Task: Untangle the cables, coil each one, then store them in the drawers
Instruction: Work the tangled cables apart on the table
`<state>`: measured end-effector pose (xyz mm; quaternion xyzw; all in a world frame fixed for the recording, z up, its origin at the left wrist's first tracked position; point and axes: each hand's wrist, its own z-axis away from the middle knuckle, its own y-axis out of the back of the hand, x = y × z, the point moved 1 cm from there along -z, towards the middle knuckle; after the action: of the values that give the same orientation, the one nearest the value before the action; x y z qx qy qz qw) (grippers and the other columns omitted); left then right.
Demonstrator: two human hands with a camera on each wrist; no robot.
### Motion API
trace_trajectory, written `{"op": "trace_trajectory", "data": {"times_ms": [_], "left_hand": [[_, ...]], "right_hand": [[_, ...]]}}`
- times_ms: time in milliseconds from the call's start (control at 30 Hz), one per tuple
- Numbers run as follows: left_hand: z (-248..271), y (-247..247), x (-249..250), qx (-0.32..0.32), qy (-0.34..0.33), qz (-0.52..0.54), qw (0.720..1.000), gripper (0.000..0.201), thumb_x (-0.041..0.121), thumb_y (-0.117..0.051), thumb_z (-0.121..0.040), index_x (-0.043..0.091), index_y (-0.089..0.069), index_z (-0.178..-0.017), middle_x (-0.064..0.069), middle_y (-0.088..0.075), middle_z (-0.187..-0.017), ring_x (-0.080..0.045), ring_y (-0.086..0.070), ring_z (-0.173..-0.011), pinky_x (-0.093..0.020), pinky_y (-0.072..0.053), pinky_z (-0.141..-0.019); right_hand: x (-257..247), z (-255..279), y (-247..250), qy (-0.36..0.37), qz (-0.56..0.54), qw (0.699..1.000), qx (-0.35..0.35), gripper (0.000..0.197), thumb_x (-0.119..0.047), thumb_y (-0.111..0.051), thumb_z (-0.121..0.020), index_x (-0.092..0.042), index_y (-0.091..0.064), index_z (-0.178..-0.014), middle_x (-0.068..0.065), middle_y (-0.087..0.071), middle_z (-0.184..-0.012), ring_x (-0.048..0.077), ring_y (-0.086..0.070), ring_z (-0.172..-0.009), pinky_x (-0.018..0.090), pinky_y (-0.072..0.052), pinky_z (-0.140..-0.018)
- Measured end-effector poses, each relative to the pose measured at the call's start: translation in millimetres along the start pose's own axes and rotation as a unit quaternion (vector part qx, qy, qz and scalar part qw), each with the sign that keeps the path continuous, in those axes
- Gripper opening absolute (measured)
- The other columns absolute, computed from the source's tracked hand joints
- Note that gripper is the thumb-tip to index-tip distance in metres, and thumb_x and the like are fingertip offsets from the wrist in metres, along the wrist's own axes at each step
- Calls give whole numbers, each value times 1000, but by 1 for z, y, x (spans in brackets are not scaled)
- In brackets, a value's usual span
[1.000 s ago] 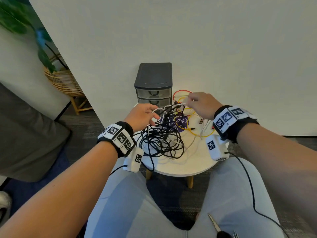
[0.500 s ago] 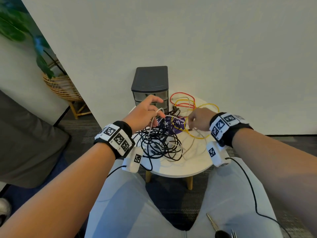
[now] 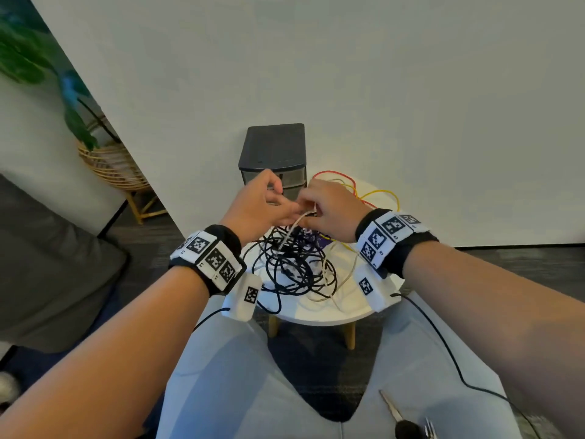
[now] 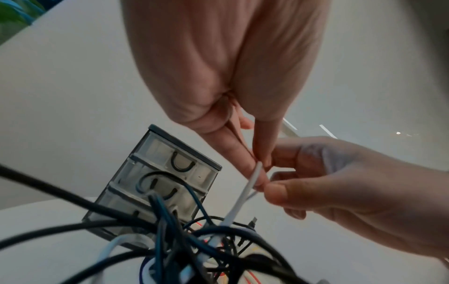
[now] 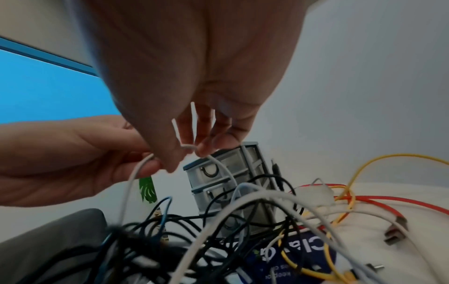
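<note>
A tangle of black cables (image 3: 291,264) lies on the round white table (image 3: 326,315), with yellow (image 3: 380,194) and red cables (image 3: 332,173) behind it. Both hands are raised together above the tangle. My left hand (image 3: 262,202) pinches a thin white cable (image 4: 245,190) between thumb and fingers. My right hand (image 3: 329,210) pinches the same white cable (image 5: 187,148) right beside it. The cable (image 3: 289,232) hangs from the hands down into the tangle. A small dark drawer unit (image 3: 273,147) with closed translucent drawers (image 4: 167,173) stands behind the hands.
A white wall rises right behind the table. A wicker plant stand (image 3: 110,166) sits at the left, a grey sofa (image 3: 47,258) nearer left. Scissors (image 3: 402,419) lie on my right thigh. A purple printed sheet (image 5: 303,251) lies under the cables.
Both hands have risen from the tangle and met in front of the drawers. The right hand left the yellow cables and now pinches the white cable with the left.
</note>
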<state>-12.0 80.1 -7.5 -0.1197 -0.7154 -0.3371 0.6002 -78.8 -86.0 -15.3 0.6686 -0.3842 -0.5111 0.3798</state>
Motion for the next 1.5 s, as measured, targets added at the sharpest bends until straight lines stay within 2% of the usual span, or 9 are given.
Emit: {"op": "trace_trajectory", "data": {"times_ms": [100, 233, 333, 500, 700, 1000, 1200, 1400, 1500], "left_hand": [[1, 3, -9, -36, 21, -16, 999, 25, 4, -72, -91, 10, -49, -99, -17, -75, -96, -28, -75, -85, -34, -63, -75], [5, 6, -27, -145, 18, -96, 985, 24, -6, -60, -91, 15, -60, -101, -6, -77, -103, -23, -72, -103, -45, -54, -100], [9, 4, -31, -183, 14, -162, 970, 31, -4, -59, -87, 24, -65, -99, -1, -76, -110, -23, -70, -104, -42, -53, -93], [4, 1, -35, -159, -23, -253, 954, 14, 12, -70, -92, 21, -71, -103, 1, -72, -99, -16, -66, -97, -35, -50, -93], [0, 0, -37, -162, -35, -272, 948, 26, 12, -69, -93, 22, -71, -117, 5, -71, -108, -13, -65, -105, -33, -49, -100], [1, 1, -39, -126, -33, -282, 950, 28, 8, -64, -95, 21, -72, -119, 3, -72, -106, -11, -65, -98, -32, -51, -94], [-2, 2, -41, -93, -26, -228, 969, 12, 13, -73, -91, 23, -71, -98, 4, -73, -101, -12, -69, -99, -27, -52, -93], [-3, -3, -40, -97, -50, -241, 964, 15, 14, -76, -89, 24, -65, -90, 4, -71, -91, -14, -70, -88, -36, -57, -89], [-3, -5, -41, -94, -52, -241, 964, 15, 14, -76, -88, 25, -66, -91, 5, -71, -90, -14, -69, -86, -36, -58, -87]], "right_hand": [[5, 0, 4, 19, -15, 1000, -20, 25, -36, -75, -87, -25, -58, -73, -8, -48, -77, 18, -51, -75, 36, -39, -67], [15, 1, 15, -10, -75, 995, 68, 24, -32, -74, -88, -27, -58, -70, -7, -57, -73, 16, -54, -71, 37, -45, -71], [21, 3, 21, -52, -114, 984, 126, 23, -29, -74, -89, -18, -66, -70, -7, -62, -73, 11, -56, -70, 32, -44, -72], [30, 8, 29, -144, -219, 940, 220, 20, -21, -72, -92, -7, -74, -79, 6, -73, -71, 17, -72, -65, 29, -60, -70], [47, 13, 21, -235, -269, 894, 270, 17, -16, -71, -93, -4, -74, -82, 4, -70, -68, 21, -75, -66, 42, -63, -78], [76, 30, 9, -301, -197, 911, 199, 20, -21, -73, -90, -9, -74, -74, 5, -74, -74, 25, -73, -78, 41, -60, -81], [77, 34, 9, -302, -140, 931, 150, 20, -22, -71, -91, -8, -70, -76, 5, -72, -81, 26, -68, -82, 30, -52, -71], [57, 28, 2, -192, -103, 975, 47, 8, -25, -77, -82, -18, -72, -80, 4, -58, -102, 23, -57, -98, 32, -39, -79], [46, 26, -1, -127, -97, 987, 0, 11, -31, -79, -82, -21, -74, -83, 2, -59, -103, 23, -55, -102, 38, -43, -85]]}}
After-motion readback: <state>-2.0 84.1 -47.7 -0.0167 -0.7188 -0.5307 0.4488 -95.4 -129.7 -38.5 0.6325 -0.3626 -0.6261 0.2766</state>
